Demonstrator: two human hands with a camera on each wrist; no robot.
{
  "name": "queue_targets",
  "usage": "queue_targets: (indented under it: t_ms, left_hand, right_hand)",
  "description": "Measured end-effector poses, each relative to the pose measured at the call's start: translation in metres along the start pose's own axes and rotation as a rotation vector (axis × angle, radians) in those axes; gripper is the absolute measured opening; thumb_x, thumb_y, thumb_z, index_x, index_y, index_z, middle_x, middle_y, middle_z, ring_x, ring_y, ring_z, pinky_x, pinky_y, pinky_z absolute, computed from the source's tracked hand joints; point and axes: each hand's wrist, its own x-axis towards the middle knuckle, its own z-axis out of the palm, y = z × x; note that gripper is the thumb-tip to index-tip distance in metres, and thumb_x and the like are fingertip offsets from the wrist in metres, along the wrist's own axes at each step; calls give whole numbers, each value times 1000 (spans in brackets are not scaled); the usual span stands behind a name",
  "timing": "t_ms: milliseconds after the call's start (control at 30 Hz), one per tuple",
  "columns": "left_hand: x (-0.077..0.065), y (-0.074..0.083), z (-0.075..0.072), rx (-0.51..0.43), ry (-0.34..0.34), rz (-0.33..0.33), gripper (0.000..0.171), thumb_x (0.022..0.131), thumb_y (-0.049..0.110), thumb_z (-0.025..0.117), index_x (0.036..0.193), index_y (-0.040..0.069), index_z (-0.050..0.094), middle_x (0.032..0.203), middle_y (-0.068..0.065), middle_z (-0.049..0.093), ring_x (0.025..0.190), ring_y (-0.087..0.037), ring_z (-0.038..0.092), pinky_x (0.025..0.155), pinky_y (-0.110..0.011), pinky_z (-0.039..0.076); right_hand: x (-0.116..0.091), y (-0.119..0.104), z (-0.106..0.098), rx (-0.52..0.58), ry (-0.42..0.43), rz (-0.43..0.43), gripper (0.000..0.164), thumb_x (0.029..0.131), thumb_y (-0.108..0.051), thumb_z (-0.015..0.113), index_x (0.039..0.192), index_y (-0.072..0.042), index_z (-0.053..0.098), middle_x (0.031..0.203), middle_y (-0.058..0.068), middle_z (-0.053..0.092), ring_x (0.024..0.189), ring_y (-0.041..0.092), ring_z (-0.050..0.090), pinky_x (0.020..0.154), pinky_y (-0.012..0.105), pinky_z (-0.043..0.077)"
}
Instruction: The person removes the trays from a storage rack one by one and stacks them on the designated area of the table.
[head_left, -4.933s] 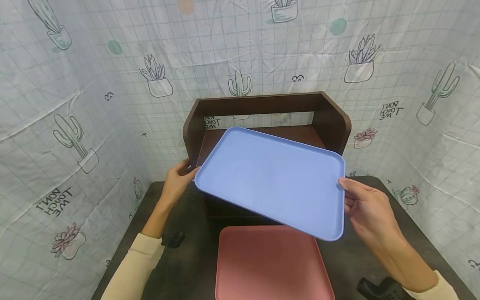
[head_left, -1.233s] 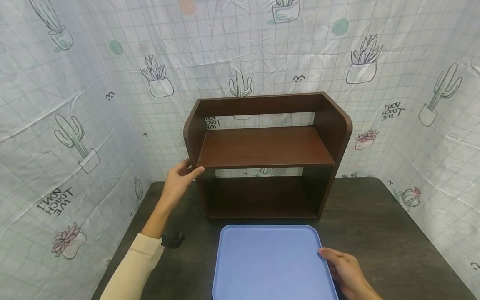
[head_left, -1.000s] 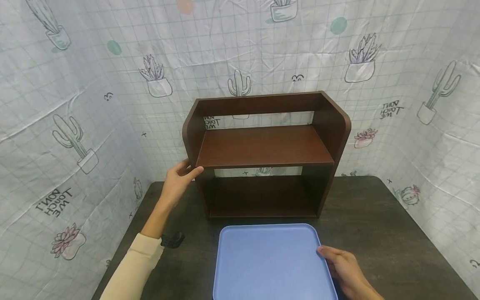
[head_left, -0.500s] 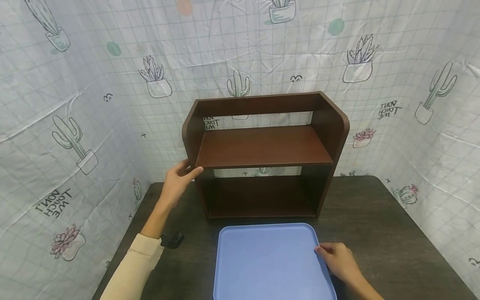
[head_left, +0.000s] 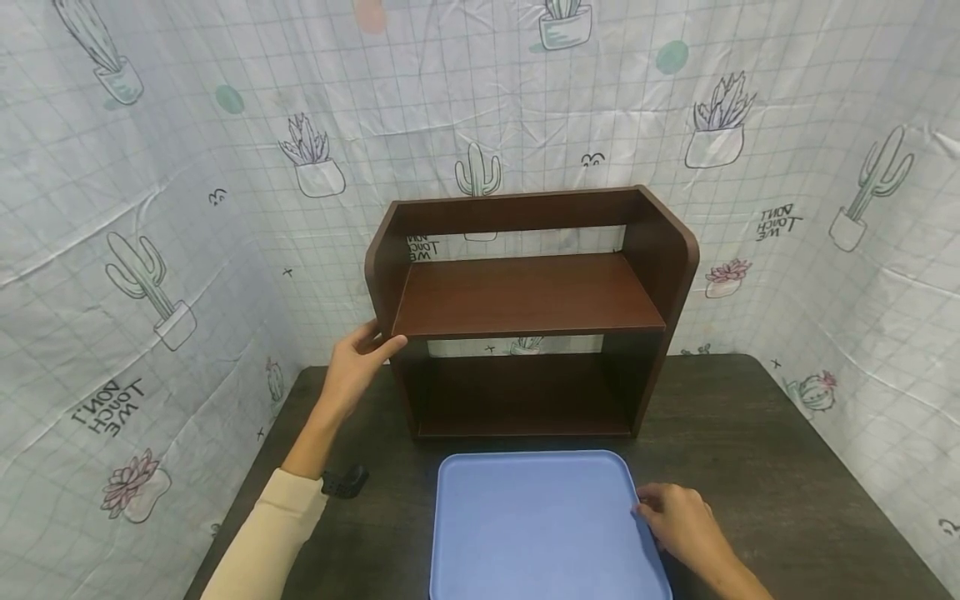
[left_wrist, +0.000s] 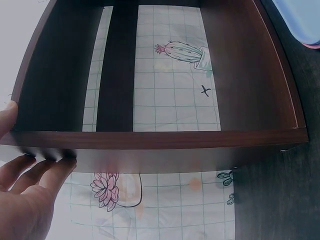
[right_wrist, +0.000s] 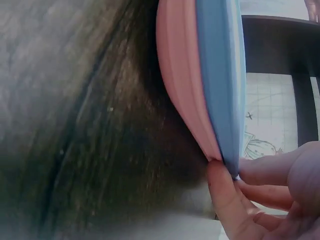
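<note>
A dark brown two-tier desktop shelf stands at the back of the table. My left hand grips its left side panel, thumb at the front edge and fingers on the outer face, as the left wrist view shows. In front of the shelf lies a blue tray, stacked on a pink tray whose rim shows beneath it in the right wrist view. My right hand pinches the right edge of the stack, a fingertip at the pink rim and the thumb at the blue one.
The dark wood-grain table extends to both sides of the trays. A white cloth printed with cacti and a grid hangs behind and along both sides.
The blue tray, held up tilted before the shelf earlier, now lies over the pink tray. Lately my right hand has shifted slightly at its right edge. The left hand stays at the shelf.
</note>
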Motion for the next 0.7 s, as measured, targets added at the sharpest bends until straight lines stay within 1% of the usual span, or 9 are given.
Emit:
queue_targets:
  t_ms: [167, 267, 367, 433, 500, 600, 700]
  left_hand:
    - [1, -1, -1, -17, -2, 9, 81, 95, 47, 80, 161, 13, 49, 166, -10, 49, 152, -33, 49, 124, -58, 40]
    - [1, -1, -1, -24, -9, 10, 80, 95, 46, 80, 161, 13, 48, 166, -9, 48, 153, -33, 49, 125, -58, 40]
    - [1, -3, -1, -28, -9, 17, 80, 96, 45, 80, 161, 13, 48, 166, -9, 48, 153, -34, 48, 125, -58, 39]
    - [0, -4, -1, -31, -3, 25, 78, 96, 45, 80, 161, 13, 49, 165, -10, 49, 153, -34, 49, 124, -58, 40]
    - [-1, -6, -1, -35, 5, 38, 75, 97, 43, 79, 159, 11, 51, 164, -11, 51, 151, -35, 50, 124, -58, 41]
    - [-4, -11, -3, -42, 30, 50, 67, 98, 40, 79, 153, 9, 57, 158, -13, 57, 147, -31, 56, 120, -51, 47]
    - [-8, -17, -6, -65, 65, 56, 58, 99, 37, 78, 147, 7, 63, 149, -11, 65, 133, -23, 65, 111, -35, 55]
  right_hand:
    - [0, 2, 0, -1, 11, -7, 20, 91, -7, 80, 107, 6, 79, 90, 14, 81, 46, 9, 64, 50, 29, 54]
    - [0, 3, 0, -5, 0, 6, 21, 91, -8, 80, 107, 5, 79, 84, 10, 79, 45, 9, 63, 52, 30, 54]
    - [1, 4, 0, 26, -33, 36, 19, 92, -9, 80, 106, 4, 78, 76, 6, 75, 46, 11, 65, 52, 32, 56]
    - [1, 5, -1, 61, -64, 64, 19, 94, -11, 79, 106, 3, 78, 73, 2, 72, 48, 13, 66, 51, 32, 58]
    - [1, 7, -4, 97, -82, 96, 18, 95, -14, 78, 104, 2, 79, 73, 2, 71, 52, 15, 68, 51, 32, 59]
    - [1, 12, -12, 124, -77, 106, 17, 97, -17, 77, 102, 0, 79, 71, 1, 70, 54, 17, 68, 51, 31, 59]
    - [3, 17, -27, 126, -39, 62, 15, 99, -16, 74, 100, -1, 79, 70, 2, 70, 55, 16, 67, 50, 29, 58]
